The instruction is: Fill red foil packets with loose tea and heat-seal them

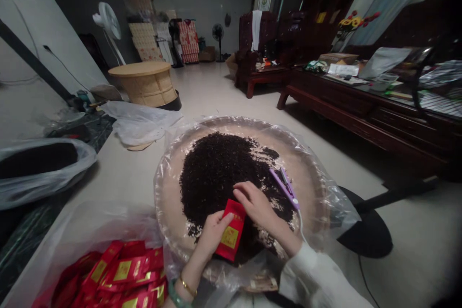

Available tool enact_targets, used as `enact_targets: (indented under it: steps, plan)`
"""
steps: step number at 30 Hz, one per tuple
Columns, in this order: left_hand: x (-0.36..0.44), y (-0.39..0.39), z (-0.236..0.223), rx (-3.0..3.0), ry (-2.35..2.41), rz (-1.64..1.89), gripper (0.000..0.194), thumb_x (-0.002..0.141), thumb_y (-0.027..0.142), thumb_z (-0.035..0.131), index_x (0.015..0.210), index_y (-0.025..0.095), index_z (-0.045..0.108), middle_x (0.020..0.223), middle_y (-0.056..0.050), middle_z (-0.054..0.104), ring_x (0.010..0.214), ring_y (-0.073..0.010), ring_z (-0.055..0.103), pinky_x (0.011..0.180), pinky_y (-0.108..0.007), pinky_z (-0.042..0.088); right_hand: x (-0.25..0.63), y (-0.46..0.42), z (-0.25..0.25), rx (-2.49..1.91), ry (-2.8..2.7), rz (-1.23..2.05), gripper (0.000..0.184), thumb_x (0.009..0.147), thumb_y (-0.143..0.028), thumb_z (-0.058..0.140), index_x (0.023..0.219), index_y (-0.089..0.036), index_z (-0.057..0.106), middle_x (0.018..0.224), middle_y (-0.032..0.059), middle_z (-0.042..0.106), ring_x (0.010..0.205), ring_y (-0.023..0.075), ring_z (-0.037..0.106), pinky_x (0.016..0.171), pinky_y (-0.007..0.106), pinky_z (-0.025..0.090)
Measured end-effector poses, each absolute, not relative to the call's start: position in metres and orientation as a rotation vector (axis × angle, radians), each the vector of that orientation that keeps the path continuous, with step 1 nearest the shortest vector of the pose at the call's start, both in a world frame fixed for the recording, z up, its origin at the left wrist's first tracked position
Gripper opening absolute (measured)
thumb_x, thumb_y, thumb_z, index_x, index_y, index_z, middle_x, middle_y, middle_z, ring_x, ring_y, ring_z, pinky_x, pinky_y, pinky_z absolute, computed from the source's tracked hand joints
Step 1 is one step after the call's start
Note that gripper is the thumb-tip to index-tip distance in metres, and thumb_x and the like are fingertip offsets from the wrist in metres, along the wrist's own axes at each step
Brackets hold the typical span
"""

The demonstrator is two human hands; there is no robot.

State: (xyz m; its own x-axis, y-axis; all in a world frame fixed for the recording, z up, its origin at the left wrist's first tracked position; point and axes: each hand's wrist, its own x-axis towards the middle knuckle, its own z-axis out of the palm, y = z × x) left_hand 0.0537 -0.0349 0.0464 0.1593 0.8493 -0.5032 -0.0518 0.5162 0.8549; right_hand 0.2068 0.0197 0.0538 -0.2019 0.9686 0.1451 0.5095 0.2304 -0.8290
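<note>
My left hand (213, 232) grips a red packet (234, 224) with a yellow label by its left side, thumb on the front. The packet stands tilted over the dark dried leaves, which look like tea (220, 168). Just at the packet's upper right is my right hand (258, 204), its fingers bent loosely with thumb and fingertips apart; nothing shows between them. Heaped leaves lie on a wide round tray (310, 173) lined with clear plastic. On its right side rests a purple hair-straightener-like clamp (285, 187) with a white cord.
A clear bag of red packets (124, 269) stands at lower left. Behind it is another bag of dark leaves (39, 159). A black fan base (364, 236) sits right of the tray. A dark wooden table (361, 110) runs along the right; a round woven stand (144, 84) is further back.
</note>
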Motion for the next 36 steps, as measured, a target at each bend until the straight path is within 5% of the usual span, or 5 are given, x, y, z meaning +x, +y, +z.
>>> enact_targets:
  steps: [6,11,22,30,36]
  plan:
    - [0.058,-0.035,0.042,0.945,1.304,0.698,0.047,0.049,0.030,0.074,0.085,0.007,0.056,0.076,-0.005,0.062,0.070,-0.0144,0.054,0.065,-0.025,0.042,0.182,0.008,0.050,-1.371,-2.217,0.765,0.030,0.085,-0.038,0.062,0.066,-0.014,0.060,0.067,0.0015,0.060,0.061,0.0102,0.049,0.058,0.023,0.027]
    - [0.057,-0.038,0.037,0.973,1.260,0.591,0.043,0.053,0.033,0.072,0.081,0.004,0.058,0.075,-0.010,0.063,0.067,-0.0166,0.054,0.066,-0.027,0.042,0.197,0.019,0.049,-1.383,-1.980,0.794,0.031,0.082,-0.043,0.065,0.071,-0.014,0.060,0.067,0.0005,0.059,0.059,0.0095,0.049,0.058,0.022,0.030]
    - [0.055,-0.038,0.029,0.874,1.277,0.722,0.059,0.050,0.038,0.077,0.092,0.000,0.061,0.089,-0.018,0.066,0.073,-0.0227,0.062,0.067,-0.030,0.046,0.324,0.071,0.027,-2.356,-1.972,0.451,0.061,0.084,-0.034,0.060,0.131,0.002,0.043,0.119,0.0273,0.050,0.110,0.0342,0.049,0.091,0.037,0.036]
    - [0.054,-0.038,0.028,0.853,1.291,0.766,0.059,0.051,0.038,0.077,0.093,0.000,0.061,0.089,-0.018,0.066,0.073,-0.0226,0.062,0.066,-0.029,0.046,0.329,0.076,0.026,-2.196,-1.896,0.701,0.049,0.085,-0.027,0.053,0.126,-0.001,0.050,0.114,0.0186,0.058,0.096,0.0232,0.057,0.083,0.029,0.043]
    - [0.055,-0.037,0.028,0.828,1.287,0.770,0.059,0.050,0.038,0.078,0.092,0.000,0.061,0.087,-0.018,0.066,0.073,-0.0224,0.063,0.067,-0.030,0.047,0.299,0.050,0.066,-1.381,-2.153,1.216,0.060,0.082,-0.049,0.053,0.128,-0.010,0.053,0.118,0.0116,0.055,0.100,0.0212,0.054,0.086,0.031,0.042]
